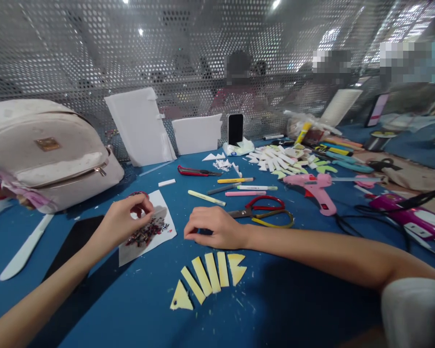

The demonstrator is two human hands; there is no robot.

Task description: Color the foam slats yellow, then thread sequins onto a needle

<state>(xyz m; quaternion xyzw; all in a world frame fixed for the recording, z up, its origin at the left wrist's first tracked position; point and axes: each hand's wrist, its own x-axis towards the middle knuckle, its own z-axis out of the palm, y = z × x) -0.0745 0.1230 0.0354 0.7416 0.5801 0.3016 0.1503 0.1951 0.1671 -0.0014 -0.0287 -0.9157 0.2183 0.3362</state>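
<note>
My left hand is over a white sheet of paper with a heap of small dark and red shiny bits. Its thumb and fingertips are pinched together; anything between them is too small to name. My right hand rests on the blue table with fingers curled toward the thumb, and whatever they hold is hidden. In front of it lie pale yellow cut pieces laid out like a fish: a triangular head with a dark eye spot, several strips and a notched tail. Scissors with red and yellow handles lie beside my right wrist.
Pens and a red cutter lie behind my hands. To the right are a pink glue gun and white offcuts. A backpack and white plastic knife are left. A phone stands at the back.
</note>
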